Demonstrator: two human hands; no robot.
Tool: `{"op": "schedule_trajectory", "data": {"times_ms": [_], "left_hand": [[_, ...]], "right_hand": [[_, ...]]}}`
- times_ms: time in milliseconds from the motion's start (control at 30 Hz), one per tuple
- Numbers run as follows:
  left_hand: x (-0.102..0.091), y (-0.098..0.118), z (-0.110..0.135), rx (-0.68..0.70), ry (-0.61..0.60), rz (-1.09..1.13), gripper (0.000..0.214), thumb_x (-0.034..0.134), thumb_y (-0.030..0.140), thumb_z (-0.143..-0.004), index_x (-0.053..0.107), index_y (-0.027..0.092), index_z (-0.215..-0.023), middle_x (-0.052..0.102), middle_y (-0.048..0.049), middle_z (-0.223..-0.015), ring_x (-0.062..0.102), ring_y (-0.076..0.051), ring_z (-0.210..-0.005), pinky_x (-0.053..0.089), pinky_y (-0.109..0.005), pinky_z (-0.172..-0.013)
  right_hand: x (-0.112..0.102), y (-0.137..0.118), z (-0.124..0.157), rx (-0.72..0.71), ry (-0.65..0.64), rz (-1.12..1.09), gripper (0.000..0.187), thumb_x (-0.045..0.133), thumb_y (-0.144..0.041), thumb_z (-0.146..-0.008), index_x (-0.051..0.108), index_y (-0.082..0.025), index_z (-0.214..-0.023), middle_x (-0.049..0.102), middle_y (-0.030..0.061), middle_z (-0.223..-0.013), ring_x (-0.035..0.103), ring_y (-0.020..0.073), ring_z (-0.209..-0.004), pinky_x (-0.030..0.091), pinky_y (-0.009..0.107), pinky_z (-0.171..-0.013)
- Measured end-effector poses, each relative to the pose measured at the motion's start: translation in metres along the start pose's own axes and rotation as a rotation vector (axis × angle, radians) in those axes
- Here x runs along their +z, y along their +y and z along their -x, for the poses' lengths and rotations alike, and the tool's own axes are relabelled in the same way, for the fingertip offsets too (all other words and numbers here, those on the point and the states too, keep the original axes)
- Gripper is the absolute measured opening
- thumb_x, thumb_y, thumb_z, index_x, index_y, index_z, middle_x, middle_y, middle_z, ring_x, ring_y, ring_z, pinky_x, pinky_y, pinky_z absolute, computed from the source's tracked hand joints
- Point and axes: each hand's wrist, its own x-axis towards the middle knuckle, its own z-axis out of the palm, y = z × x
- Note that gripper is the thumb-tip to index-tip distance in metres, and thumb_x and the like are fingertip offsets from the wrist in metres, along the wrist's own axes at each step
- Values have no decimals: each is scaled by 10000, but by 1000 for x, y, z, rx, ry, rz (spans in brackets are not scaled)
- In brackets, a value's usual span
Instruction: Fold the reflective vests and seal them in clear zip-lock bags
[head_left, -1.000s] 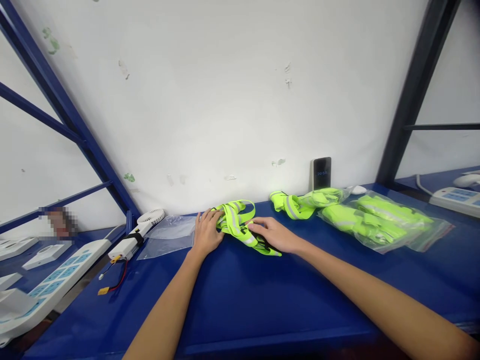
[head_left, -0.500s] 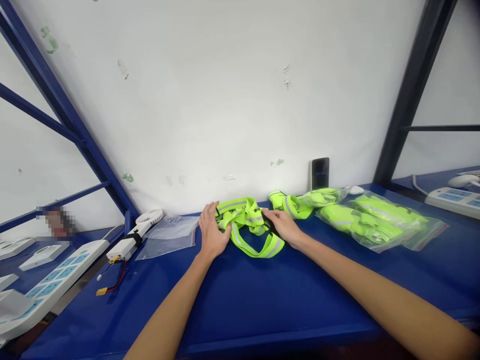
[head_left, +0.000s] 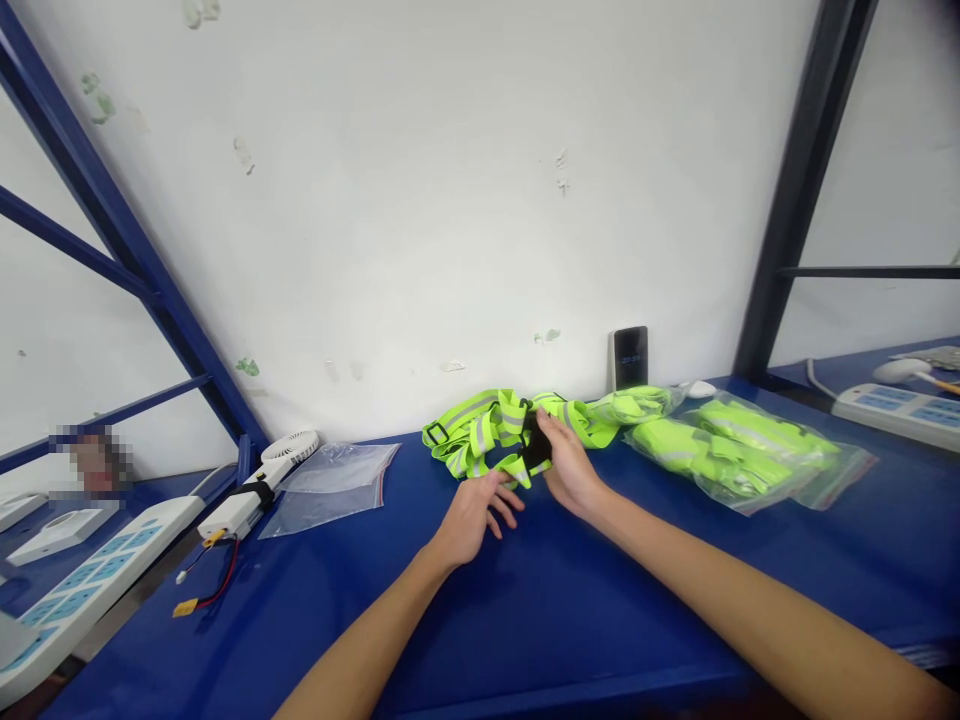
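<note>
We take the phone (head_left: 631, 358), which stands by the wall (head_left: 420, 220), as our landmark. The straps (head_left: 480, 432), bright yellow-green with grey bands, are to the left of the phone and nearer to us, at the blue desk (head_left: 570, 630); we cannot tell how much of them is lifted. Our right hand (head_left: 574, 475), in front of the phone and a little to its left, is grasping the straps at a black patch (head_left: 537, 445), with the thumb laid on the face of this patch. Our left hand (head_left: 466, 518) is farther to the left of the phone and lower; its thumb is at the lower edge of the straps and the other fingers are loosely spread, so we cannot tell whether it pinches anything. A buckle (head_left: 436, 432) shows at the end of the straps farthest from the phone. Just in front of the phone we see a bundle (head_left: 598, 420) of the same colour. To the right of the phone and nearer to us, filled bags (head_left: 701, 450) overlap. Far to the left of the phone lie flat bags (head_left: 326, 498) and, next to them, a white fan (head_left: 291, 448).
</note>
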Motion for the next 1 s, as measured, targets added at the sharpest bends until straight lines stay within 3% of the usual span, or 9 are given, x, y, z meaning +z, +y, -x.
{"op": "schedule_trajectory", "data": {"times_ms": [133,233,400,467,567,633,767,900,1000], "left_hand": [[-13,0,-5,-33,-98,404,807,298,799,-807,531,196,-1289,591,-147,-1279,566,-287,-1168,536,-385,-811],[-16,1,-6,-21,-67,569,805,272,795,-816,513,207,-1310,602,-129,-1279,538,-302,-1218,474,-462,-949],[-19,0,-10,-9,151,637,612,540,596,-792,593,148,-1207,677,-129,-1149,577,-326,-1168,450,-484,-996],[-20,3,-10,-20,184,629,543,589,492,-775,612,123,-1172,687,-136,-1124,597,-324,-1141,456,-479,-995],[-22,9,-10,4,222,562,492,642,375,-747,616,117,-1165,688,-133,-1119,607,-310,-1130,468,-457,-989],[-23,12,-9,42,244,504,504,671,333,-742,601,132,-1199,681,-124,-1134,602,-301,-1139,469,-447,-989],[-26,13,-5,104,193,420,553,694,317,-758,553,165,-1271,658,-118,-1177,599,-299,-1138,471,-454,-977],[-33,9,-4,86,117,356,599,740,336,-725,546,151,-1260,654,-126,-1180,611,-305,-1103,477,-455,-958],[-37,4,-6,82,113,163,550,754,318,-719,578,147,-1211,661,-112,-1172,611,-294,-1093,467,-436,-972]], "right_hand": [[11,2,17,14,-185,121,375,695,-516,-755,581,-224,-960,670,2,-812,628,189,-792,464,280,-686],[14,9,25,77,-244,258,404,709,-515,-740,510,-236,-955,560,-60,-647,555,138,-631,421,250,-600],[15,21,29,147,-352,346,401,666,-540,-765,445,-224,-873,517,-45,-749,502,116,-663,405,240,-601],[14,25,28,138,-385,429,402,649,-545,-780,422,-224,-865,482,-57,-698,463,111,-614,367,236,-555],[12,27,26,98,-307,564,427,672,-554,-758,426,-215,-837,454,-60,-657,442,113,-604,338,240,-541],[9,25,25,155,-290,596,444,691,-562,-737,461,-204,-865,486,-46,-674,474,124,-630,354,248,-556],[7,15,23,288,-353,512,481,742,-523,-698,446,-209,-910,531,-49,-645,495,124,-595,345,243,-529],[7,9,21,247,-320,551,465,761,-453,-690,377,-226,-820,445,-100,-538,401,92,-506,271,222,-486],[5,11,19,230,-295,639,409,761,-395,-686,424,-216,-831,519,-74,-595,488,119,-566,359,241,-534]]}}
